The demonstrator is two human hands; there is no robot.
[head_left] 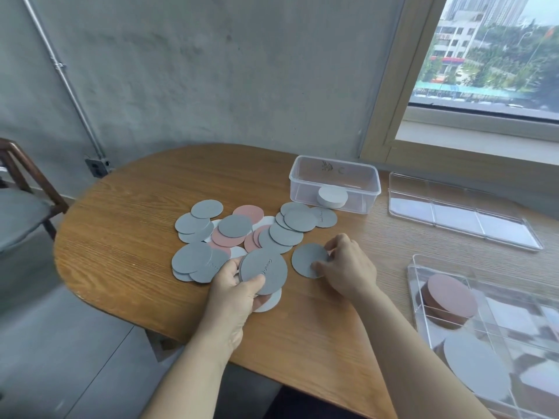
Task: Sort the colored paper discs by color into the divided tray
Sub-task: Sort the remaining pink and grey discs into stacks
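Observation:
Several grey, pink and white paper discs [233, 226] lie scattered in an overlapping pile on the wooden table [127, 213]. My left hand [234, 290] grips a stack of grey discs [263, 271] with a white disc under it. My right hand [348, 267] pinches the right edge of a single grey disc [307, 260] lying flat on the table. The clear divided tray [414, 282] sits at the right front; one compartment holds a stack of pink discs [450, 294], and the one nearer me holds grey discs [475, 364].
A clear plastic box [302, 176] with a stack of white discs [332, 196] stands behind the pile. A flat clear lid or tray [465, 211] lies at the far right. A chair [21, 207] stands left of the table; a window is at the right.

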